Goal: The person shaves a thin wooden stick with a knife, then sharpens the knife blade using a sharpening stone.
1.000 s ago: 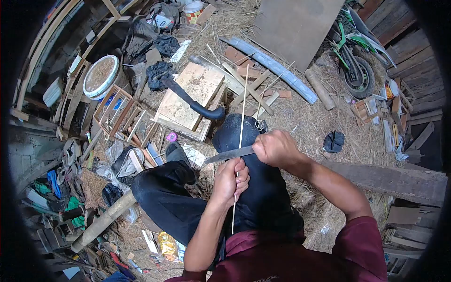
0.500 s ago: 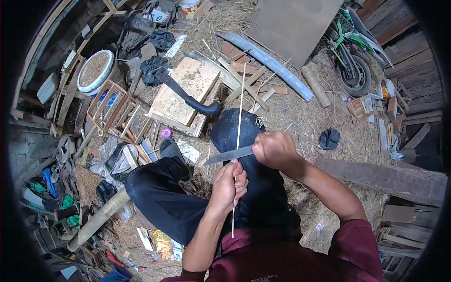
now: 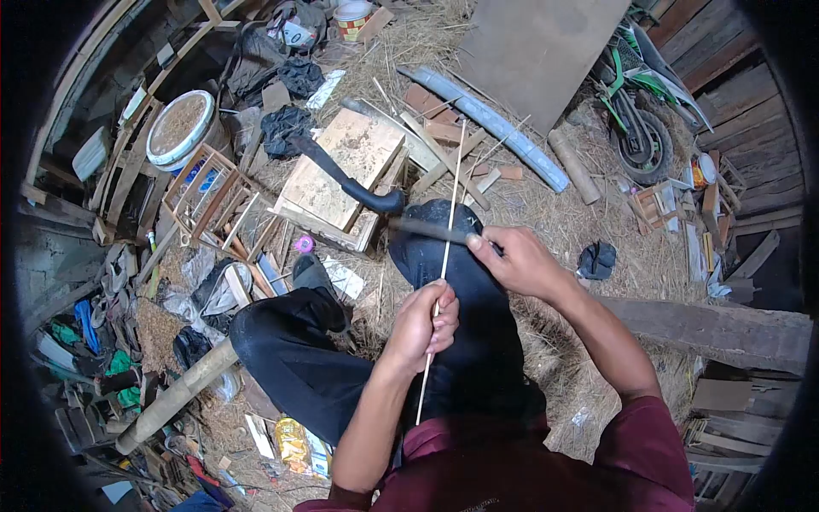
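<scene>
A thin pale strip (image 3: 450,230) runs lengthwise over my dark-trousered knee, its lower end near my shirt. Wrapped round its lower part is my left hand (image 3: 422,322), closed. My right hand (image 3: 518,260) grips the handle of a knife (image 3: 426,229), whose blurred blade points left and crosses the strip above my left hand. Whether the blade touches the strip cannot be made out. A machete (image 3: 333,171) with a black handle lies on a wooden block (image 3: 345,158) just beyond my knee.
A white bucket (image 3: 181,128) and a small wooden rack (image 3: 205,200) stand at the left. A long beam (image 3: 717,333) lies at the right, with a green motorbike (image 3: 640,128) behind. A grey curved piece (image 3: 486,124) and wood scraps lie ahead on straw.
The knife and my right hand have moved forward along the strip, away from my left hand. The strip's far end has tilted to the right.
</scene>
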`<state>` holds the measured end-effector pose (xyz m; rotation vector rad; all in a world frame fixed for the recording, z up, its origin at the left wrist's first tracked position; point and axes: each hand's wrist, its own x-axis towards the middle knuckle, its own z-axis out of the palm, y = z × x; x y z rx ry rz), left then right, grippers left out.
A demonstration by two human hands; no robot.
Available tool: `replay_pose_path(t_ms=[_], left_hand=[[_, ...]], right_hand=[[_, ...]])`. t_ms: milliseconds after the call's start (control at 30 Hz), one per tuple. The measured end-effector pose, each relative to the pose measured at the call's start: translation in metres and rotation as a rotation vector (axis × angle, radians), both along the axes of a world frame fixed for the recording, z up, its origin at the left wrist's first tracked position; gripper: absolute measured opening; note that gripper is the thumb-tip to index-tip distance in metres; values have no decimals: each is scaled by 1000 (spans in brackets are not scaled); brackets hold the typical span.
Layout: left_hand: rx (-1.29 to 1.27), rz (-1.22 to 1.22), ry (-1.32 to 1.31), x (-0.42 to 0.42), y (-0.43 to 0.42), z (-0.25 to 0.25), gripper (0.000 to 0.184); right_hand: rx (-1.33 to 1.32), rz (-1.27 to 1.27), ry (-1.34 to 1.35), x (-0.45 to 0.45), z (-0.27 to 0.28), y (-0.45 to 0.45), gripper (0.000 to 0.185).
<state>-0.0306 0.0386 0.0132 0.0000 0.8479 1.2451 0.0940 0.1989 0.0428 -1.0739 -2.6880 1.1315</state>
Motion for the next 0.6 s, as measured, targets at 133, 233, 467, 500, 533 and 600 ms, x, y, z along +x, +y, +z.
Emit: replay_pose_path(t_ms=[133, 233, 467, 500, 533, 600], left_hand=[[-74, -6, 179, -6, -1, 6, 36], [-106, -9, 332, -7, -1, 4, 38], [-3, -37, 818, -7, 5, -6, 42], [-12, -48, 846, -8, 6, -6, 42], [-21, -58, 873, -9, 7, -5, 42], [-36, -61, 893, -11, 9, -5, 42]], right_hand=[[60, 180, 224, 14, -5, 19, 24], [278, 200, 110, 19, -17, 23, 22], [407, 231, -134, 0, -31, 5, 11], [419, 243, -134, -3, -32, 2, 10], [418, 241, -140, -4, -34, 3, 12], [424, 284, -139, -6, -33, 4, 12]])
